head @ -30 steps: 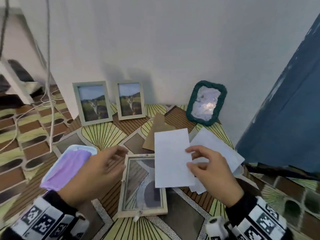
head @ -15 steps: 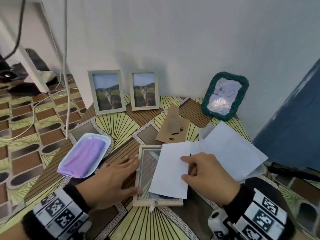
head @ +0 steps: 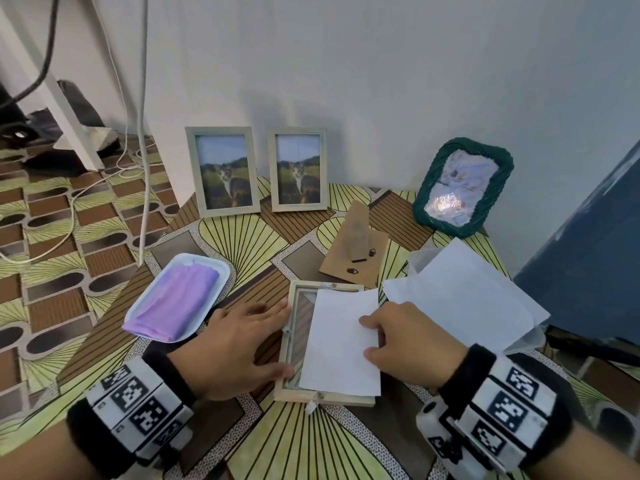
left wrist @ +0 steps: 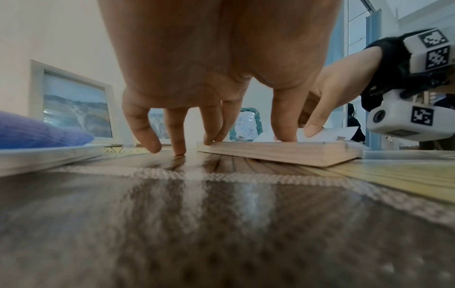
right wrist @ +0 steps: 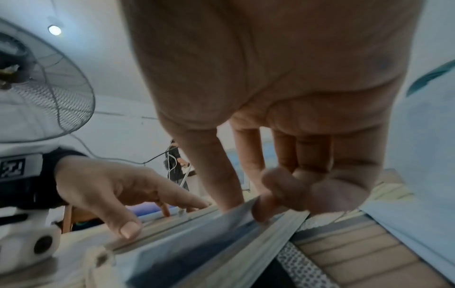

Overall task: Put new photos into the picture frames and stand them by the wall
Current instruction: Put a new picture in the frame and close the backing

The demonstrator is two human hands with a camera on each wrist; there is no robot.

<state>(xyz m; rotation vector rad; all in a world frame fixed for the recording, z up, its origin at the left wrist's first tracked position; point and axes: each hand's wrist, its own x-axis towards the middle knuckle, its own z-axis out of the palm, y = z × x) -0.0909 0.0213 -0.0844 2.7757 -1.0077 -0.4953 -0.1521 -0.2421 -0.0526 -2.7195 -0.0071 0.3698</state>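
Observation:
A light wooden picture frame (head: 290,344) lies flat on the patterned table (head: 242,237), its glass showing on the left. A white photo (head: 341,341) lies back-up over its right part. My left hand (head: 256,337) lies flat beside the frame, with fingertips (left wrist: 209,141) and thumb pressing its left edge (left wrist: 278,152). My right hand (head: 374,337) pinches the photo's right edge (right wrist: 197,233) between thumb and index finger. Two frames with cat photos (head: 223,171) (head: 298,169) stand against the wall.
A cardboard frame back (head: 356,247) with its prop lies behind the open frame. Loose white sheets (head: 464,296) lie at the right. A green woven frame (head: 462,187) leans on the wall. A white tray (head: 214,299) with purple cloth sits left. Cables hang at far left.
The photo has come down from above the frame and now lies on it. My left hand has flattened against the frame's left edge. The head view has tilted lower.

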